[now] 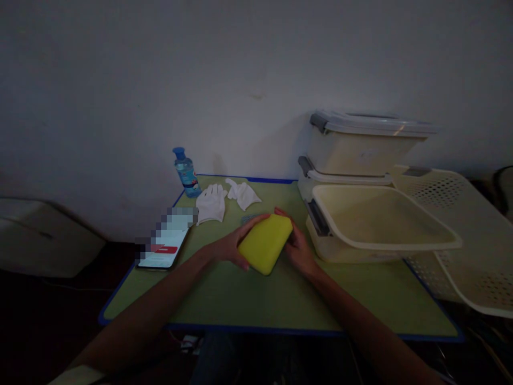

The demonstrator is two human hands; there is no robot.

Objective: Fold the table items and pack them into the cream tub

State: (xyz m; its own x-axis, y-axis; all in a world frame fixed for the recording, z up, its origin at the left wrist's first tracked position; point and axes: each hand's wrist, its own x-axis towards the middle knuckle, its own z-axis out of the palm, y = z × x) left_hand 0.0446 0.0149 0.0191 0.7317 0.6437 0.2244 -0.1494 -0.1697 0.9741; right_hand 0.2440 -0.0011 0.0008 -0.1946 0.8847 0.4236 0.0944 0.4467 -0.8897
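Between my two hands is a yellow block with rounded corners (266, 243), tilted above the middle of the table; whether it is a sponge or a case I cannot tell. My left hand (235, 245) grips its left side, thumb at the near edge and fingers along the far edge. On the right side, my right hand (297, 247) holds it, with some fingers hidden behind it. Just beyond the block, a small bluish-grey item (249, 218) is partly covered. Two white gloves (211, 204) lie farther back on the table.
A blue bottle (186, 174) stands at the table's back left, with a lit phone (168, 243) nearer me. To the right sit an open cream bin (360, 254) and stacked lidded boxes (360, 152). A perforated basket (481, 240) leans beyond the green table's (280, 310) right edge.
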